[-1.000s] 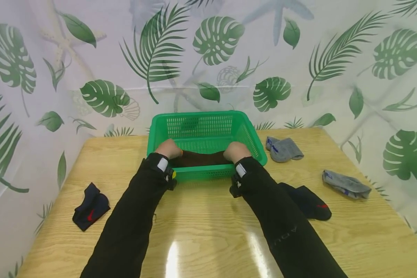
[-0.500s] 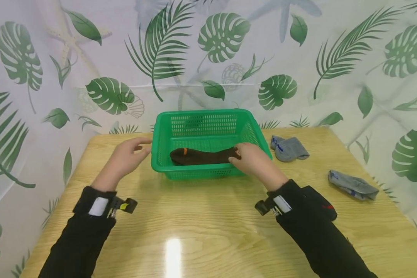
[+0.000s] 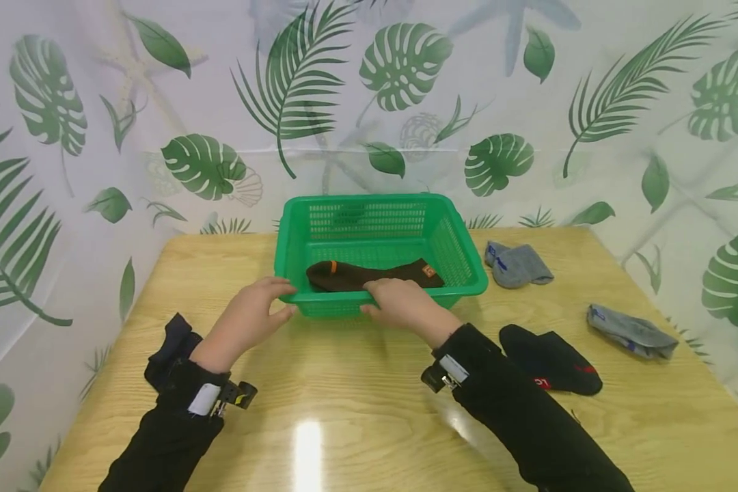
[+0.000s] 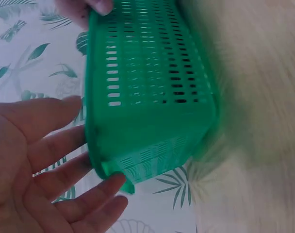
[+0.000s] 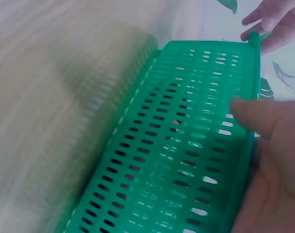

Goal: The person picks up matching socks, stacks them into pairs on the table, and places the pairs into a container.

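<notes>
A dark brown sock [image 3: 350, 277] with an orange stripe and an orange patch lies stretched along the front inside the green plastic basket [image 3: 381, 301]. My right hand [image 3: 406, 304] holds the basket's front rim near its middle, fingers over the edge and thumb [image 5: 254, 114] on the outer wall. At the front left corner is my left hand [image 3: 255, 314]; its fingers are spread and loosely bent, with fingertips [image 4: 111, 184] right at the rim.
Two grey socks [image 3: 516, 265] [image 3: 632, 331] lie right of the basket. A dark navy sock [image 3: 550, 359] with red marks lies beside the right sleeve. Another dark sock [image 3: 172, 348] is partly behind the left arm. A leaf-print sheet [image 3: 369, 164] stands behind the wooden table [image 3: 357, 410].
Both hands have left the brown sock, which now lies in the basket. The left hand pulled back left, then came to the corner; the right moved left along the front rim and took hold of it.
</notes>
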Demonstrator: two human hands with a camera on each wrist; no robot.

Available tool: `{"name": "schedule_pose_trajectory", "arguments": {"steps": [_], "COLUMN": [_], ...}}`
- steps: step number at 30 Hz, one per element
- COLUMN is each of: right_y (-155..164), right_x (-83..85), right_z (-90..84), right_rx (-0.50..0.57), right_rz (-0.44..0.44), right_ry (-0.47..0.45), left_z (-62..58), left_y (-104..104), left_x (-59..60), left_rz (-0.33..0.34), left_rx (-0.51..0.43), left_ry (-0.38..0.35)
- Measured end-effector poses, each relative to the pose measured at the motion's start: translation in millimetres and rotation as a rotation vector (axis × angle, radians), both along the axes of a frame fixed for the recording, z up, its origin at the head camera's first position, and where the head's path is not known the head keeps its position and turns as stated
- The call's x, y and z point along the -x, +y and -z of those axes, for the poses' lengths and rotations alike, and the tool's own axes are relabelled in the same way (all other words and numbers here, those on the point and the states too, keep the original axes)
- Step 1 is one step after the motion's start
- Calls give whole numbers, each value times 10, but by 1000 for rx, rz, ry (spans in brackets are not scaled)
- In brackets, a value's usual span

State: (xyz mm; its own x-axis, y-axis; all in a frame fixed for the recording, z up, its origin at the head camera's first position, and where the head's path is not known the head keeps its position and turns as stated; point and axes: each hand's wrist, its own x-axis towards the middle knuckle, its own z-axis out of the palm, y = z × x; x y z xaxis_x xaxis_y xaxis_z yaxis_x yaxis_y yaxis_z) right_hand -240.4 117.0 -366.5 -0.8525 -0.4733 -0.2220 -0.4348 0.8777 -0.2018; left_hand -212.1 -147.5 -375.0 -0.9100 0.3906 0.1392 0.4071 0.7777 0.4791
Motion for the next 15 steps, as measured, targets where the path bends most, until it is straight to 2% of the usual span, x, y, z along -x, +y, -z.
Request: {"name": "schedule_pose_trajectory", "arguments": {"steps": [3, 9, 11, 13, 15], "right_y": [-4, 22, 64, 145, 261], "right_x": [-53, -177, -264, -385, -533], "right_z": [42, 29, 8, -11, -27], "right_rx": [1, 55, 108, 174, 233], "right_rz": [13, -19, -43, -86, -131], "right_ry": [50, 72, 131, 223, 320], "left_z": [28, -5, -10, 2, 45], "left_y": [30, -38, -126, -293, -547], "left_x": [-18, -108, -150, -196, -242], "left_rz": [-1, -27, -59, -122, -206], "left_rx": [-1, -37, -47, -35, 34], "left_ry": [9, -7, -8, -17, -28]}}
